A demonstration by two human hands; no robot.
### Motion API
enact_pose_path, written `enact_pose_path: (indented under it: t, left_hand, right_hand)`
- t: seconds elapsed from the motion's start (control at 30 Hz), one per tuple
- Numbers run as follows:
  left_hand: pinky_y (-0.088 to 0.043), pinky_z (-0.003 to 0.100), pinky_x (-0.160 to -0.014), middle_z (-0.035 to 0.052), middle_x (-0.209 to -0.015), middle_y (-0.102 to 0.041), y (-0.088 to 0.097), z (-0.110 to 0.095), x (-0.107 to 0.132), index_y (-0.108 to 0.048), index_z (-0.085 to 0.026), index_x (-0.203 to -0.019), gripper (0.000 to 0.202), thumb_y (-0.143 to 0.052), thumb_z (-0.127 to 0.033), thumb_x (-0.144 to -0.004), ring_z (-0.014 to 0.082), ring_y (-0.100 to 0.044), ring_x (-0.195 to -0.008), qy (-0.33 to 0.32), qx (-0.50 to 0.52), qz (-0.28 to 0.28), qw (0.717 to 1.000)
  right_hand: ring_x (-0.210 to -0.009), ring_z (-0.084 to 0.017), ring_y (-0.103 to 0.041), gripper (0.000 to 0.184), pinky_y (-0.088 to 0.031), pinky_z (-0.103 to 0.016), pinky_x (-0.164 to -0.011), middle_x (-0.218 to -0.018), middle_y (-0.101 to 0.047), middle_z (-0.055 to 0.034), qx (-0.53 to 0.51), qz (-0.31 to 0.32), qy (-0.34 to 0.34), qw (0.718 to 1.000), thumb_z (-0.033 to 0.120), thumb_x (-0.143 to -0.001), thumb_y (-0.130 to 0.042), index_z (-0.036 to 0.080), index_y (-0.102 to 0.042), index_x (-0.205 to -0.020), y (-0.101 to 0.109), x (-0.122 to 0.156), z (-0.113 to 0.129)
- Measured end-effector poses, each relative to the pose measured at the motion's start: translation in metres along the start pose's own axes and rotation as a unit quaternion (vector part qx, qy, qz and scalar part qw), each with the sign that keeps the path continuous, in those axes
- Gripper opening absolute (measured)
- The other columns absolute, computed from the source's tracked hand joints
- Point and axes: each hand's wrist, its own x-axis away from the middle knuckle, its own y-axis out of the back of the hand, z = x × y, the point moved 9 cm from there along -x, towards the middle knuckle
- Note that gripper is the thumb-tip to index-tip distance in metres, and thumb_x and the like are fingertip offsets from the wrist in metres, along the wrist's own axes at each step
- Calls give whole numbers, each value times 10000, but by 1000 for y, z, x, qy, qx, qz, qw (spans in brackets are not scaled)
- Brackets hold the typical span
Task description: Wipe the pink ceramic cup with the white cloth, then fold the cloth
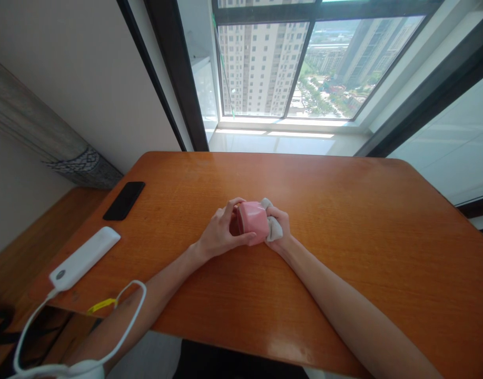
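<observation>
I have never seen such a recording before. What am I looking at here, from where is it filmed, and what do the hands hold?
There is no machine here: these are a person's own bare hands. The single picture comes from a camera worn on the head, looking forward and down. The left hand holds a pink container; the right hand holds a pale cloth against its other side. Both are above a brown table. On the table, at the picture's left, lie what looks like a black phone and a long white device with a white cable at its near end. I cannot tell what that device is. Beyond the table is a window.
</observation>
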Motion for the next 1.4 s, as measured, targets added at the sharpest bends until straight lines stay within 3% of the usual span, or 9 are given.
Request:
enact_pose_path:
  t: [0.1,0.23,0.37,0.53,0.83,1.03,1.1,1.27,1.4]
  left_hand:
    - [-504,639,-1231,192,-1629,-582,1,-6,2,-358,-307,-1670,1027,-848,-730,-872,424,-626,-1452,-83,-51,-8,995]
    - [-439,672,-1314,240,-1796,-356,2,-19,7,-177,-336,-1782,1317,-920,-761,-782,465,-424,-1655,-229,-113,-2,967]
    - [-517,625,-1258,213,-1799,-370,0,-25,12,-292,-380,-1749,1110,-916,-637,-868,432,-484,-1621,-288,-181,-9,940]
    - [-572,581,-1192,222,-1714,-489,2,-27,13,-440,-316,-1655,943,-902,-600,-883,408,-602,-1511,-270,-189,-32,944]
    - [-566,556,-1210,171,-1602,-583,7,-32,4,-510,-306,-1586,977,-989,-570,-777,386,-636,-1461,-201,-66,-32,977]
    - [-627,374,-885,88,-1297,-731,5,-9,-2,-522,-275,-1511,840,-916,-574,-832,238,-727,-1012,-55,35,-20,998]
    - [-614,348,-856,73,-1251,-740,2,-2,-3,-519,-272,-1509,806,-892,-559,-855,218,-713,-967,-22,54,-6,998]
    - [-622,422,-988,116,-1395,-696,1,-1,0,-475,-281,-1560,825,-857,-599,-901,273,-727,-1126,-41,45,-2,998]
    - [-538,621,-1216,211,-1675,-493,2,-14,4,-291,-305,-1725,1089,-850,-714,-884,425,-568,-1512,-157,-23,-4,987]
  right_hand:
    - [-498,-82,-382,231,-357,-219,-463,-562,-497,77,2,-13,2,1000,197,-602,-727,236,-500,-607,8,-3,-1]
    - [-504,-92,-382,185,-356,-238,-466,-571,-517,67,0,-18,-10,1000,221,-606,-724,233,-541,-628,12,-4,-5]
    - [-510,-94,-401,177,-355,-245,-470,-575,-524,53,1,-16,-18,1000,229,-593,-730,224,-556,-627,13,-4,-7]
    - [-529,-87,-404,214,-381,-238,-502,-586,-505,63,6,-11,-13,1000,208,-587,-744,225,-532,-617,12,-5,-5]
    - [-549,-104,-392,243,-379,-250,-509,-593,-507,57,28,-12,-2,1000,241,-628,-769,237,-526,-625,16,-6,-6]
    - [-542,-102,-391,244,-361,-245,-499,-584,-488,65,42,-24,5,999,223,-622,-749,239,-505,-607,18,-7,-6]
    - [-547,-103,-399,212,-369,-244,-504,-587,-499,61,44,-21,2,999,230,-607,-741,236,-529,-608,15,-7,-6]
    - [-544,-101,-375,175,-356,-242,-493,-563,-495,60,45,-24,0,999,232,-571,-720,233,-545,-582,10,-3,-3]
    - [-541,-97,-367,213,-342,-239,-481,-566,-487,65,44,-34,10,998,211,-581,-723,233,-512,-567,11,-1,-1]
